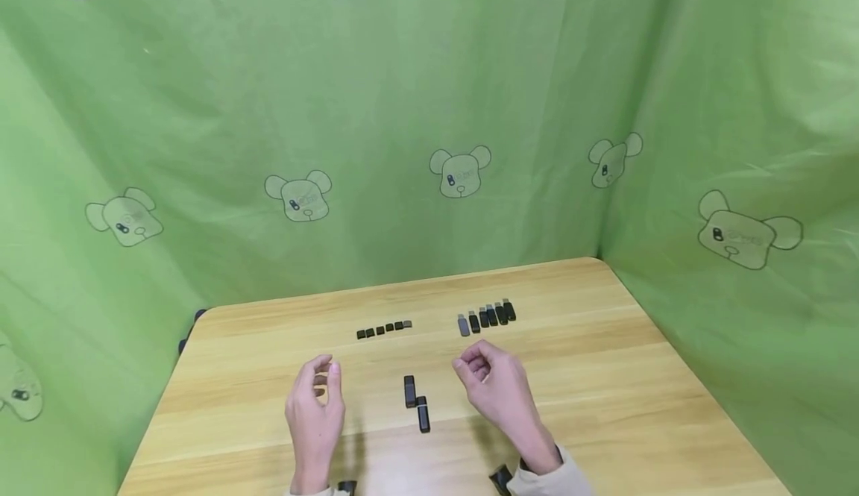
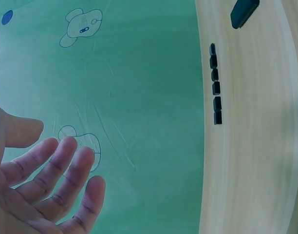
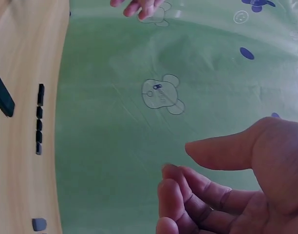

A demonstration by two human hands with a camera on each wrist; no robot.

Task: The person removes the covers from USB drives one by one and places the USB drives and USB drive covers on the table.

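My left hand (image 1: 315, 410) is raised over the table to the left of two black capped USB sticks, its fingers loosely bent and holding nothing. To their right my right hand (image 1: 499, 388) hovers, also holding nothing; the right wrist view shows a gap between its thumb and fingers. The two sticks, one farther (image 1: 410, 391) and one nearer (image 1: 423, 415), lie end to end, slightly offset. Behind the left hand runs a row of several small dark caps (image 1: 389, 327). Several uncapped USB sticks (image 1: 474, 323) stand in a row beyond the right hand, metal plugs pointing away; the leftmost is grey.
The wooden table (image 1: 255, 377) meets green curtains (image 1: 403, 235) printed with bear heads at its back and sides. Dark straps or devices (image 1: 500, 479) show near both wrists at the bottom of the head view.
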